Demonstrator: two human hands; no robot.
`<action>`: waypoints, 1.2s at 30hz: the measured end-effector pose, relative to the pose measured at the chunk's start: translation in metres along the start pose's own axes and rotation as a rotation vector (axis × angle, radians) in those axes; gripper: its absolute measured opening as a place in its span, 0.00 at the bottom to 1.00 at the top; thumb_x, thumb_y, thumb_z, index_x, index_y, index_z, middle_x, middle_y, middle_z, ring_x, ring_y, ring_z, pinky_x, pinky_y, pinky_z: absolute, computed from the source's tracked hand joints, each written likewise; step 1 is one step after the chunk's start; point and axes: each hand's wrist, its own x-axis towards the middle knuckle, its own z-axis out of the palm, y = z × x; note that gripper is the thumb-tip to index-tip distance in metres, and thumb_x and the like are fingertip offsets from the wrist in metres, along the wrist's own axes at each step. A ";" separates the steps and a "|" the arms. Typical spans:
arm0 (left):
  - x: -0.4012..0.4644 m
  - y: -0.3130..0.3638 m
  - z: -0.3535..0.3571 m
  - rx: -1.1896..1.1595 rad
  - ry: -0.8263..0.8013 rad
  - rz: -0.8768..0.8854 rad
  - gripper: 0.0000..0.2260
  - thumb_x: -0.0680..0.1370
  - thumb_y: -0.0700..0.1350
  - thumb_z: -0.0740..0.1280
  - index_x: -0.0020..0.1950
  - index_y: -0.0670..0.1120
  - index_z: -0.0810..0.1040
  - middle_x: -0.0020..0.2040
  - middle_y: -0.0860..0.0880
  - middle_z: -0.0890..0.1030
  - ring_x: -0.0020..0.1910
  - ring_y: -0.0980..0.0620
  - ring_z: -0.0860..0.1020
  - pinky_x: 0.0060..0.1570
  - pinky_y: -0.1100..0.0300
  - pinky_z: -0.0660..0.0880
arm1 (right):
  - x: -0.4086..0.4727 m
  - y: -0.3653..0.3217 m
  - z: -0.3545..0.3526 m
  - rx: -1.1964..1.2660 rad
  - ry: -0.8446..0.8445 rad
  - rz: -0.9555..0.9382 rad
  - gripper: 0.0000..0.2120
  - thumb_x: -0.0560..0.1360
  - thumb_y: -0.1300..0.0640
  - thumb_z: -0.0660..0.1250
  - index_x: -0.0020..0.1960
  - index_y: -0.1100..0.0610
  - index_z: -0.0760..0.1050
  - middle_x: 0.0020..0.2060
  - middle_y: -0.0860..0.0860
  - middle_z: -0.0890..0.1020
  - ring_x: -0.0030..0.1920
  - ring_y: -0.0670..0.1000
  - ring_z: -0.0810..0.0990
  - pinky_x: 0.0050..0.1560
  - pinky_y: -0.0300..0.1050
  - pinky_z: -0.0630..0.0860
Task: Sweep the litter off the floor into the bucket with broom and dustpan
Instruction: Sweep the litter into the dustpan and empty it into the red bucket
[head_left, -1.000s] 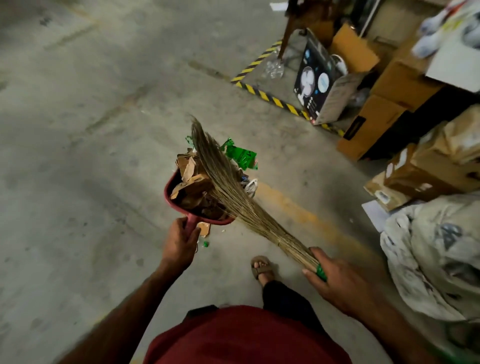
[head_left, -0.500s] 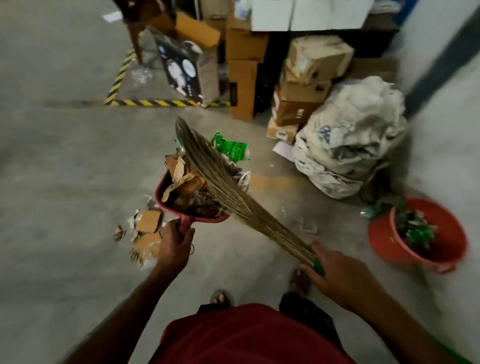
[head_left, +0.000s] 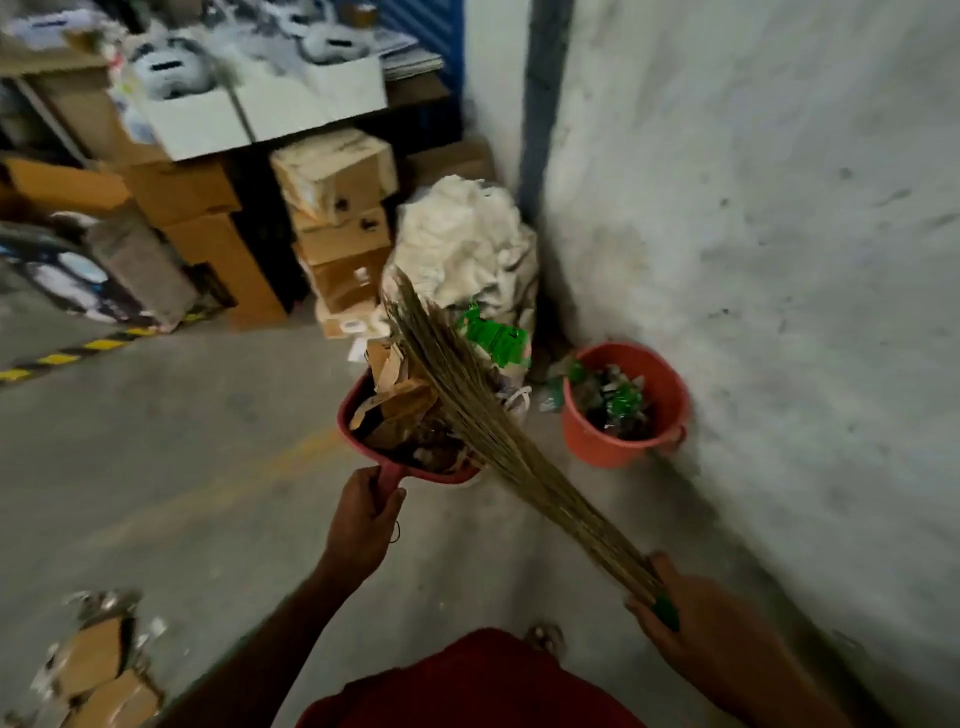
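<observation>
Gripping the red handle, the left hand (head_left: 363, 519) held the dustpan (head_left: 349, 415) up off the floor, its fingers curled round the handle just behind the pan. The pan sat ahead of that hand, heaped with litter (head_left: 400, 400): torn cardboard and a green wrapper. The right hand (head_left: 696, 623) clasped the broom (head_left: 483, 415) near its green-banded base, fingers wrapped round it. From there the bristles slanted up and left, lying across the litter in the pan. The bucket (head_left: 597, 441) stood on the floor against the wall (head_left: 779, 260), to the right of the pan and just beyond it, already holding some green and dark scraps. More cardboard pieces (head_left: 98, 670) lay on the floor (head_left: 182, 467) at lower left, well apart from both hands.
</observation>
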 end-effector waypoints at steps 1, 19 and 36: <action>0.006 0.017 0.019 0.004 -0.036 0.022 0.10 0.79 0.46 0.68 0.57 0.47 0.70 0.43 0.53 0.74 0.38 0.53 0.75 0.34 0.56 0.71 | -0.003 0.019 -0.006 0.019 -0.006 0.045 0.22 0.73 0.27 0.50 0.60 0.38 0.60 0.38 0.42 0.78 0.37 0.42 0.78 0.41 0.41 0.78; 0.109 0.175 0.234 0.099 -0.442 0.050 0.07 0.77 0.45 0.68 0.54 0.46 0.74 0.49 0.46 0.77 0.46 0.50 0.77 0.44 0.56 0.70 | 0.030 0.155 -0.064 0.182 -0.144 0.456 0.28 0.78 0.35 0.57 0.73 0.47 0.59 0.38 0.41 0.69 0.32 0.38 0.69 0.34 0.31 0.67; 0.306 0.283 0.376 0.525 -0.835 0.236 0.16 0.80 0.41 0.62 0.65 0.34 0.72 0.60 0.48 0.75 0.55 0.51 0.75 0.36 0.79 0.67 | 0.219 0.228 -0.057 0.229 -0.029 0.637 0.49 0.63 0.18 0.37 0.64 0.49 0.71 0.47 0.48 0.81 0.45 0.50 0.82 0.48 0.50 0.80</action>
